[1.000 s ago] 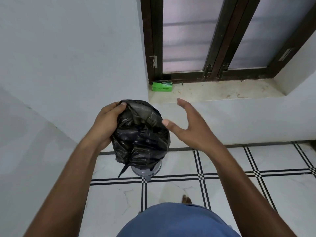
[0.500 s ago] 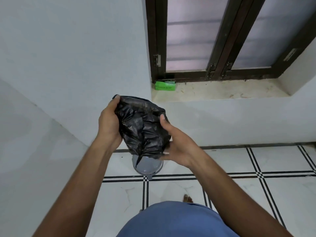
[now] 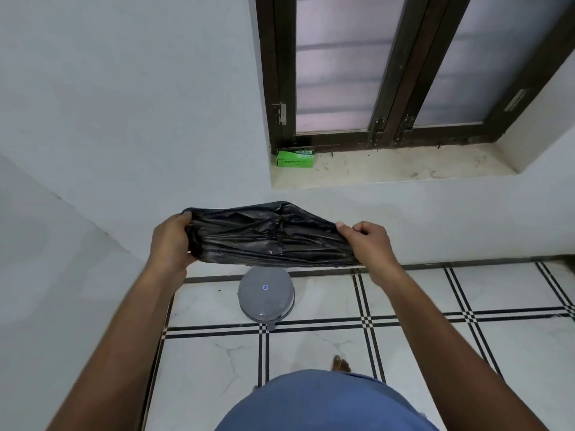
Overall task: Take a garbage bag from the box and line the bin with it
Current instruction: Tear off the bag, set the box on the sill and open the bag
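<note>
Head view, looking down. I see the black garbage bag (image 3: 267, 236) stretched crosswise between both hands at the centre of the frame, held in the air above the floor. The left hand (image 3: 171, 241), at 9 o'clock of the bag, has its fingers curled round the bag's left end, the thumb lying along the top edge. The right hand (image 3: 368, 241), at 3 o'clock of the bag, pinches the right end, with fingers folded and the thumb tip on the plastic. The film between the hands is wrinkled and pulled into long horizontal folds; I cannot tell whether its mouth is open.

The grey bin (image 3: 266, 298) stands on the floor at 6 o'clock of the bag, its round lid shut, with a small blue dot at the lid's middle. The bag is apart from the bin, not touching it.

The green box (image 3: 295, 158) lies on the window ledge (image 3: 404, 169) at 12 o'clock of the bag, in the ledge's left corner against the dark window frame (image 3: 389, 73).

The floor (image 3: 311, 346) is white tile with black double lines. A blue garment (image 3: 323, 402) and bare toes (image 3: 340, 365) show at 6 o'clock of the frame.
</note>
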{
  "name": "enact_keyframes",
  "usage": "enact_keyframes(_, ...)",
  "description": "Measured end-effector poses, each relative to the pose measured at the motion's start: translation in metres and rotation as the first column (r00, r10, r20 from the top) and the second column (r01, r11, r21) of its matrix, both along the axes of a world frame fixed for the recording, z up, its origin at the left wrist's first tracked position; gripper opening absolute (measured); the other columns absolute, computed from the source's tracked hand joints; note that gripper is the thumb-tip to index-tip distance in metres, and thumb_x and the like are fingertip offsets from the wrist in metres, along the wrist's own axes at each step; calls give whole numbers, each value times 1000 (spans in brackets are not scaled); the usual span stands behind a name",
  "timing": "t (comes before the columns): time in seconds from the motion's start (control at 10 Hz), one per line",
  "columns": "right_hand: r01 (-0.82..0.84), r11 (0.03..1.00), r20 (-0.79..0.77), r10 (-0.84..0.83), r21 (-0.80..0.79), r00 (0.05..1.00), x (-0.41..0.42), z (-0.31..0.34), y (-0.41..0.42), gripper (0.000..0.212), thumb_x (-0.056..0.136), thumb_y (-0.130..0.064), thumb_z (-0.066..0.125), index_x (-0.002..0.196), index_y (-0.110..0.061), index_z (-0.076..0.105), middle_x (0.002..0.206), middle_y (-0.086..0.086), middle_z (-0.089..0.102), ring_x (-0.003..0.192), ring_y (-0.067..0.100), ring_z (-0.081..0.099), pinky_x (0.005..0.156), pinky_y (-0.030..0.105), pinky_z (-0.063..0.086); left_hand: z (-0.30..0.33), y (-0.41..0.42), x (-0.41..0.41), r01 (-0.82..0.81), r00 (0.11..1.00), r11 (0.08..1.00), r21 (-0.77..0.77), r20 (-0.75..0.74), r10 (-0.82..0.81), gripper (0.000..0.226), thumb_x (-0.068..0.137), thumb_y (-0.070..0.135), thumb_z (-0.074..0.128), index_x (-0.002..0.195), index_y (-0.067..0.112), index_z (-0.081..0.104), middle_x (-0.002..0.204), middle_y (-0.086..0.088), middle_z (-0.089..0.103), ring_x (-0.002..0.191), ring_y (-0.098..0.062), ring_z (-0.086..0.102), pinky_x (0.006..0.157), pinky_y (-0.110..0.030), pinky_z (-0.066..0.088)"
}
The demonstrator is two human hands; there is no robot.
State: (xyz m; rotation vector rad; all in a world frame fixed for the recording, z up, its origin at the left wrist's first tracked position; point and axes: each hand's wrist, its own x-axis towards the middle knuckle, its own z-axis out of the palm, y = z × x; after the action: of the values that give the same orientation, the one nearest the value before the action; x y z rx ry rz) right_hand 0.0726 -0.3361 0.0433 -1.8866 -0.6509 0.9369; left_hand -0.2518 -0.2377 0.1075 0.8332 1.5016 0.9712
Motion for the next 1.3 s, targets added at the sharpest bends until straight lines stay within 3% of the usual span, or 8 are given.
enact_keyframes(0.2, -193, 981, -246, 189, 6, 951, -10, 35, -5, 71, 72, -61, 100, 104, -9, 64, 94, 1, 82, 85, 19, 83, 75, 38, 66, 13, -14, 9, 463, 880, 885, -41, -102, -465, 35, 83, 50, 89, 105, 22, 86, 105, -1, 85, 99, -20, 82, 90, -35, 61)
enact_keyframes(0.5, -149, 975, 449, 209, -166, 869, 5, 18, 0, 31, 95, -41, 82, 88, -12, 74, 80, 6, 77, 84, 31, 76, 75, 40, 60, -29, 4, 6, 292, 758, 953, 84, -628, -177, 18, 88, 36, 83, 89, 18, 80, 85, -3, 79, 87, -28, 76, 82, -42, 60)
enact_keyframes(0.7, -268, 962, -267, 270, 47, 925, -6, 46, -2, 27, 96, -34, 82, 116, -16, 82, 105, 7, 86, 98, 28, 84, 84, 40, 67, -9, 6, 11, 487, 865, 863, -135, -65, -498, 48, 89, 53, 78, 114, 12, 80, 109, -8, 83, 98, -29, 79, 82, -38, 56)
enact_keyframes(0.9, -579, 708, 301, 701, -405, 647, 4, 83, 38, 28, 104, -39, 74, 117, -14, 75, 115, 8, 76, 105, 27, 73, 81, 38, 59, 28, 59, 0, 742, 193, 514, -431, -597, -779, 26, 104, 25, 68, 105, 0, 78, 74, -5, 65, 60, -19, 58, 52, -25, 48)
enact_keyframes(1.0, -468, 730, 564, 683, -498, 465, 0, 137, 66, 26, 106, -36, 68, 110, -13, 80, 106, 9, 79, 92, 23, 73, 70, 35, 56, 89, 89, 9, 671, 25, 598, -439, -792, -610, 23, 102, 21, 67, 108, 3, 79, 89, -15, 74, 69, -28, 66, 58, -31, 57)
enact_keyframes(1.1, -310, 936, 814, 48, 164, 579, -9, 200, 83, 23, 108, -32, 63, 122, -17, 73, 112, -1, 75, 98, 14, 69, 84, 26, 55, 144, 99, 19, 560, 288, 804, 200, -957, 37, 28, 100, 28, 58, 115, 14, 76, 106, -17, 77, 93, -39, 73, 85, -43, 59)
enact_keyframes(1.2, -234, 477, 510, -606, 847, 611, -32, 201, 84, 25, 111, -14, 61, 133, -2, 64, 119, 10, 70, 102, 6, 62, 90, 9, 46, 137, 65, 38, 289, 685, 288, 913, -407, 604, 21, 104, 21, 50, 119, 18, 65, 107, -15, 74, 96, -33, 68, 83, -41, 51)
enact_keyframes(1.3, -424, 833, 765, 1, 356, 644, -30, 86, 87, 46, 114, -17, 53, 159, -7, 48, 130, 21, 71, 108, 29, 69, 84, 30, 55, 20, 52, 40, 595, 492, 648, 474, -853, 172, 24, 106, 19, 50, 127, 14, 62, 105, -18, 74, 93, -41, 69, 77, -46, 53)
